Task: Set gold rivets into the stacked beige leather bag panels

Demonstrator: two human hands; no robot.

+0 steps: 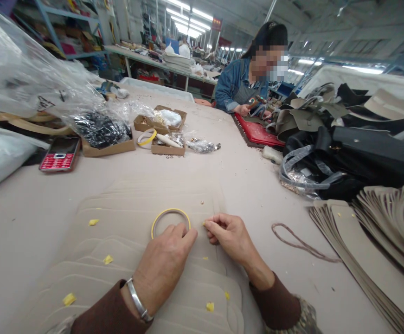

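Note:
My left hand (165, 262) lies on a fanned stack of beige leather pieces (125, 250), its fingers over the near side of a thin yellow tape roll (170, 213). My right hand (227, 234) is beside it, fingers curled, pinching a tiny yellow bit at the edge of the top piece. Small yellow scraps (107, 259) lie scattered over the stack. A silver bracelet circles my left wrist.
A brown cord loop (297, 241) lies right of my hand. Fanned beige pieces (372, 236) and dark bags (355, 144) fill the right side. Cardboard trays of hardware (160, 125), a red phone (60, 154) and plastic bags sit at the far left. A person works opposite on a red mat (257, 132).

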